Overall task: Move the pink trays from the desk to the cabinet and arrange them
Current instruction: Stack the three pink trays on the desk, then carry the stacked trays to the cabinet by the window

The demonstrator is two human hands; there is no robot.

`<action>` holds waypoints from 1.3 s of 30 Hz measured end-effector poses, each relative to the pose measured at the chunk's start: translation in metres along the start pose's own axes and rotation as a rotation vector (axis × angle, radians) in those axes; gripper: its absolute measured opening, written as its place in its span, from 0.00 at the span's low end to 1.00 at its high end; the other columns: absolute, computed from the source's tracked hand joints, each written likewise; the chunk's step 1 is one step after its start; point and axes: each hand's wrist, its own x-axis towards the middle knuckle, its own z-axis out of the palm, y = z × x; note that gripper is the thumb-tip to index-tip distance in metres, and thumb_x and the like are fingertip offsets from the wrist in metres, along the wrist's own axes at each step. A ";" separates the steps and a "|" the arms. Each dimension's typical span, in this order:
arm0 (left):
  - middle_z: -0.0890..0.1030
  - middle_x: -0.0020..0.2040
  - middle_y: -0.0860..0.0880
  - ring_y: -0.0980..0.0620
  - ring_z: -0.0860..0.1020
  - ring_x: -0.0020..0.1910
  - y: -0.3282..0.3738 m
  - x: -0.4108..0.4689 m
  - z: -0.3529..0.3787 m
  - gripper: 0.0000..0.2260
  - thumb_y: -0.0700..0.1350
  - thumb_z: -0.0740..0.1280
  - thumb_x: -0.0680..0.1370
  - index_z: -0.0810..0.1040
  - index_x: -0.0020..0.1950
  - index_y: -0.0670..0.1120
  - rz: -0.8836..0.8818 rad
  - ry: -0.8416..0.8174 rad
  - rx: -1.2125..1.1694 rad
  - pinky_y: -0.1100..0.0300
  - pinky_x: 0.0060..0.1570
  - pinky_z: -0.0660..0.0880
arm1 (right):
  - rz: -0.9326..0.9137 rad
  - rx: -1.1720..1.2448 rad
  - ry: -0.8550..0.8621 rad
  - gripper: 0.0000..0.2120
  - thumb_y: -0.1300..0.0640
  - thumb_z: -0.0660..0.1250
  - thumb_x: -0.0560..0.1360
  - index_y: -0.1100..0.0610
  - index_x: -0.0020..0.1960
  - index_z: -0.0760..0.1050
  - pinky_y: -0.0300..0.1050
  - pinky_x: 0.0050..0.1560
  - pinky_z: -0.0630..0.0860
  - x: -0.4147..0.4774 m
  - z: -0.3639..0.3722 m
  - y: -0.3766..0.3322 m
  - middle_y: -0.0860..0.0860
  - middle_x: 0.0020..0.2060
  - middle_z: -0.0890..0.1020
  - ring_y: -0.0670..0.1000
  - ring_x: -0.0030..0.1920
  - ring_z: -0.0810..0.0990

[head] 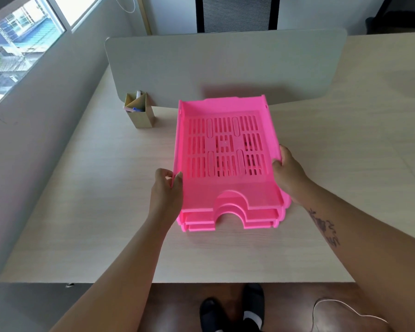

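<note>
A stack of three pink trays point(228, 192) with slotted bottoms rests on the light wooden desk point(106, 224), its notched front facing me. My left hand point(167, 190) pinches the left rim of the top tray near the front corner. On the right rim, my right hand point(289, 174) grips the top tray, thumb over the edge. The top tray looks slightly tilted against the two below. No cabinet is in view.
A grey divider panel point(225, 68) stands along the desk's back edge. A beige pen holder point(139, 110) with markers sits left of the trays. A black chair point(236, 13) is behind the divider. A window point(22, 41) is at the left. My shoes point(233, 310) and a white cable point(345, 310) are on the floor.
</note>
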 end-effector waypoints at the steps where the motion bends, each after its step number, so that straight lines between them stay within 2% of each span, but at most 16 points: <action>1: 0.76 0.40 0.56 0.56 0.78 0.36 -0.002 -0.004 0.000 0.06 0.49 0.58 0.82 0.65 0.52 0.48 0.007 0.000 -0.008 0.61 0.25 0.73 | 0.001 0.001 0.002 0.23 0.57 0.50 0.83 0.53 0.78 0.54 0.53 0.45 0.79 -0.003 0.000 0.001 0.57 0.62 0.76 0.55 0.43 0.79; 3: 0.77 0.40 0.55 0.56 0.79 0.36 -0.007 -0.013 0.000 0.04 0.49 0.58 0.82 0.65 0.53 0.49 0.020 -0.003 -0.038 0.63 0.23 0.74 | 0.007 0.015 0.010 0.23 0.57 0.50 0.83 0.54 0.78 0.56 0.56 0.47 0.79 -0.008 0.000 0.004 0.58 0.61 0.77 0.54 0.43 0.78; 6: 0.78 0.40 0.52 0.51 0.79 0.35 -0.012 -0.023 0.002 0.04 0.47 0.59 0.82 0.65 0.54 0.50 0.048 0.012 -0.100 0.53 0.29 0.79 | 0.028 0.039 0.037 0.21 0.58 0.50 0.82 0.56 0.74 0.62 0.47 0.40 0.76 -0.014 0.003 0.008 0.57 0.54 0.78 0.50 0.39 0.76; 7: 0.78 0.39 0.52 0.51 0.79 0.35 -0.015 -0.025 0.003 0.03 0.46 0.59 0.82 0.66 0.53 0.49 0.058 0.024 -0.108 0.54 0.28 0.78 | 0.040 0.047 0.044 0.20 0.58 0.51 0.82 0.56 0.73 0.63 0.46 0.39 0.76 -0.017 0.004 0.009 0.56 0.52 0.78 0.50 0.39 0.76; 10: 0.79 0.41 0.51 0.54 0.78 0.36 -0.026 -0.029 0.006 0.05 0.43 0.58 0.81 0.70 0.56 0.47 0.042 0.006 -0.116 0.65 0.24 0.75 | 0.066 0.061 0.039 0.18 0.59 0.54 0.79 0.56 0.68 0.66 0.59 0.44 0.80 -0.025 0.006 0.013 0.57 0.48 0.79 0.60 0.45 0.80; 12: 0.81 0.42 0.50 0.53 0.80 0.38 -0.031 -0.031 0.009 0.09 0.41 0.58 0.81 0.74 0.59 0.49 0.013 -0.044 -0.132 0.64 0.28 0.76 | 0.072 0.085 0.054 0.15 0.59 0.54 0.78 0.56 0.64 0.69 0.61 0.44 0.80 -0.030 0.007 0.017 0.61 0.48 0.79 0.63 0.43 0.80; 15: 0.82 0.40 0.50 0.52 0.80 0.38 -0.034 -0.030 0.011 0.12 0.39 0.58 0.80 0.77 0.58 0.50 -0.009 -0.067 -0.184 0.65 0.30 0.77 | 0.057 0.115 0.114 0.14 0.60 0.54 0.79 0.58 0.62 0.72 0.47 0.32 0.74 -0.036 0.011 0.023 0.58 0.41 0.78 0.54 0.34 0.74; 17: 0.81 0.39 0.49 0.51 0.80 0.37 -0.034 -0.028 0.012 0.13 0.38 0.57 0.80 0.77 0.57 0.50 -0.024 -0.069 -0.200 0.64 0.29 0.77 | 0.052 0.124 0.130 0.15 0.61 0.54 0.79 0.59 0.63 0.72 0.44 0.30 0.71 -0.036 0.013 0.023 0.53 0.38 0.76 0.52 0.33 0.73; 20: 0.81 0.40 0.49 0.51 0.79 0.37 -0.030 -0.026 0.013 0.15 0.38 0.56 0.80 0.76 0.63 0.48 -0.059 -0.079 -0.215 0.63 0.29 0.76 | 0.055 0.133 0.131 0.16 0.61 0.53 0.79 0.60 0.65 0.71 0.44 0.31 0.72 -0.031 0.013 0.019 0.52 0.38 0.76 0.52 0.33 0.73; 24: 0.82 0.48 0.47 0.46 0.81 0.47 -0.031 -0.027 0.011 0.16 0.39 0.59 0.80 0.74 0.67 0.49 -0.083 -0.130 -0.329 0.51 0.43 0.81 | 0.068 0.228 0.126 0.16 0.58 0.55 0.79 0.55 0.65 0.72 0.45 0.34 0.76 -0.036 0.013 0.018 0.51 0.41 0.78 0.51 0.36 0.77; 27: 0.83 0.54 0.46 0.48 0.82 0.51 -0.043 -0.033 0.010 0.15 0.44 0.62 0.81 0.72 0.68 0.50 -0.087 -0.205 -0.436 0.59 0.42 0.80 | 0.078 0.314 0.121 0.16 0.58 0.58 0.79 0.53 0.66 0.71 0.43 0.35 0.77 -0.053 0.019 0.033 0.50 0.44 0.80 0.49 0.40 0.80; 29: 0.83 0.56 0.43 0.51 0.84 0.49 -0.051 -0.036 0.012 0.17 0.48 0.62 0.81 0.70 0.70 0.47 -0.127 -0.252 -0.492 0.65 0.38 0.80 | 0.089 0.345 0.104 0.17 0.58 0.59 0.80 0.53 0.68 0.70 0.42 0.37 0.78 -0.063 0.027 0.048 0.53 0.47 0.80 0.51 0.44 0.81; 31: 0.83 0.54 0.43 0.55 0.84 0.45 -0.055 -0.037 0.018 0.19 0.51 0.61 0.81 0.70 0.71 0.45 -0.169 -0.259 -0.518 0.69 0.35 0.79 | 0.122 0.377 0.093 0.17 0.54 0.59 0.81 0.54 0.69 0.70 0.42 0.39 0.78 -0.067 0.035 0.061 0.55 0.49 0.81 0.54 0.48 0.82; 33: 0.83 0.52 0.44 0.58 0.84 0.41 -0.056 -0.035 0.022 0.20 0.51 0.61 0.81 0.70 0.71 0.45 -0.193 -0.244 -0.549 0.70 0.33 0.78 | 0.162 0.428 0.099 0.18 0.50 0.59 0.81 0.56 0.68 0.71 0.45 0.40 0.78 -0.063 0.041 0.067 0.58 0.50 0.82 0.57 0.50 0.83; 36: 0.84 0.52 0.44 0.57 0.85 0.41 -0.058 -0.027 0.023 0.19 0.52 0.62 0.81 0.70 0.70 0.45 -0.187 -0.254 -0.588 0.68 0.33 0.79 | 0.215 0.524 0.090 0.19 0.47 0.59 0.80 0.55 0.67 0.71 0.50 0.41 0.80 -0.056 0.046 0.069 0.58 0.50 0.83 0.56 0.47 0.84; 39: 0.85 0.49 0.46 0.53 0.85 0.43 -0.060 -0.025 0.023 0.19 0.55 0.62 0.79 0.71 0.67 0.48 -0.192 -0.309 -0.600 0.67 0.33 0.79 | 0.245 0.582 0.038 0.21 0.42 0.60 0.78 0.54 0.65 0.73 0.58 0.50 0.81 -0.053 0.049 0.074 0.58 0.51 0.84 0.59 0.50 0.84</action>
